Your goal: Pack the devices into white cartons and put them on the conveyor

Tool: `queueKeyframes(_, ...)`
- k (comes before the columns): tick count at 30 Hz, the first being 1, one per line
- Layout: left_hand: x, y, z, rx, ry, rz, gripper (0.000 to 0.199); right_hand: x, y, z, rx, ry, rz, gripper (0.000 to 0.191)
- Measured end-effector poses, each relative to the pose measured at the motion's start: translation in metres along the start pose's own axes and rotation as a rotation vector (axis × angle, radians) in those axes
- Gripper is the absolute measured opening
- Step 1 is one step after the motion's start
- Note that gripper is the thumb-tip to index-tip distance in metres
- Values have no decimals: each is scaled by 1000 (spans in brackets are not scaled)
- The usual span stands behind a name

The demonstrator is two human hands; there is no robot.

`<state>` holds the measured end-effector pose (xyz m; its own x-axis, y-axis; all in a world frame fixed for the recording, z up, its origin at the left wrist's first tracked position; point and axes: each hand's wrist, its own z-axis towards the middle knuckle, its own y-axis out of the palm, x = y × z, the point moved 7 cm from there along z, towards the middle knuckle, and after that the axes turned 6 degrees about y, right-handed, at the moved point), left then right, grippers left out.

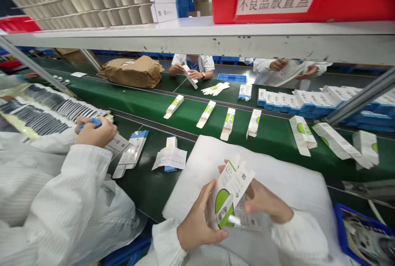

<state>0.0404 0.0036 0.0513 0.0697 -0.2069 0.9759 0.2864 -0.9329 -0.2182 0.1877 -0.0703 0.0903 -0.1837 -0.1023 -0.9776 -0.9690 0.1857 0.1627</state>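
Observation:
My left hand (pixel 200 216) grips a white folding carton (pixel 230 187) with a green round print, tilted above the white foam sheet. My right hand (pixel 268 202) is at the carton's right side, its thumb bent in front and its fingers partly hidden behind the panel. The carton's upper end shows unfolded flaps. Below it, near my right thumb, another printed white panel (pixel 247 218) shows, blurred; whether it belongs to the same carton I cannot tell. Both hands are over the white foam sheet (pixel 290 179).
Green-printed cartons (pixel 228 122) lie along the green conveyor belt (pixel 142 101). A co-worker's hand (pixel 97 132) holds a blue item at left. A white shelf (pixel 191 37) with a red bin (pixel 277 2) spans above. A blue tray (pixel 364 237) stands at right.

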Motion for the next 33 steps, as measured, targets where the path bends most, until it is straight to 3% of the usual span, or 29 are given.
queueKeyframes(3,18,14,14,-132,93,16,115,-2,17,-26,153,14,-2,88)
queueKeyframes(6,30,20,21,-180,85,-1,106,-3,16,-34,244,-29,-5,83)
queueKeyframes(10,20,25,23,-151,-74,-29,41,18,-3,-38,476,41,114,49)
queueKeyframes(12,12,26,22,-138,-130,-55,27,28,-5,-37,545,80,205,37)
queueKeyframes(15,15,27,23,-176,-129,-101,38,33,2,-34,540,86,336,32)
queueKeyframes(20,65,18,33,-256,37,-218,55,28,28,-30,404,-9,422,48)
queueKeyframes(23,83,16,34,-216,110,1,71,32,33,-38,536,-97,515,54)
queueKeyframes(26,82,21,28,-141,187,286,85,41,38,-46,675,-44,569,45)
queueKeyframes(29,82,28,19,-113,328,428,86,40,43,-49,718,5,585,43)
queueKeyframes(33,89,34,14,-189,447,462,78,28,44,-51,716,39,548,45)
